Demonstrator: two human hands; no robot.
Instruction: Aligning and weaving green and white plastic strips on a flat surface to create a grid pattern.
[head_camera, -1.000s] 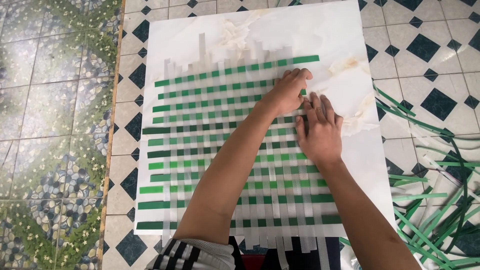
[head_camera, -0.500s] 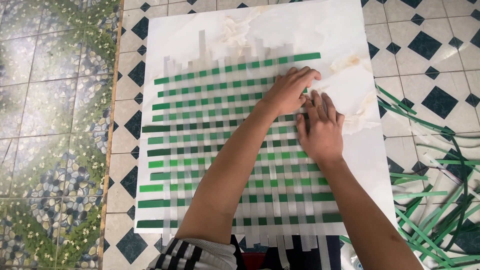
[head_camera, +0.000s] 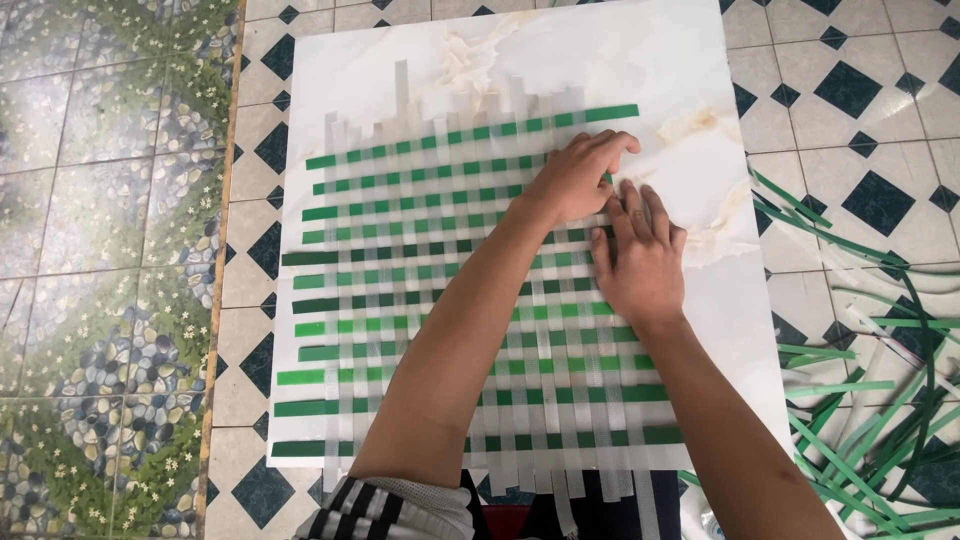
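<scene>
A mat woven from green strips and translucent white strips (head_camera: 420, 300) lies flat on a white marble-look board (head_camera: 700, 60). My left hand (head_camera: 580, 175) reaches across to the mat's upper right edge, fingers curled and pinching at a strip end there. My right hand (head_camera: 640, 255) lies flat just below it, palm down, pressing on the weave near the right edge. The two hands touch each other. Both forearms cover part of the mat's lower middle.
A heap of loose green strips (head_camera: 880, 400) lies on the tiled floor to the right of the board. Black-and-white diamond tiles (head_camera: 850, 90) surround the board; a pebble-pattern floor (head_camera: 100, 250) runs along the left. My striped clothing (head_camera: 400, 505) shows at the bottom edge.
My left hand's fingers have curled tighter at the mat's right edge and my right hand has shifted slightly against the weave. The mat has stayed in place.
</scene>
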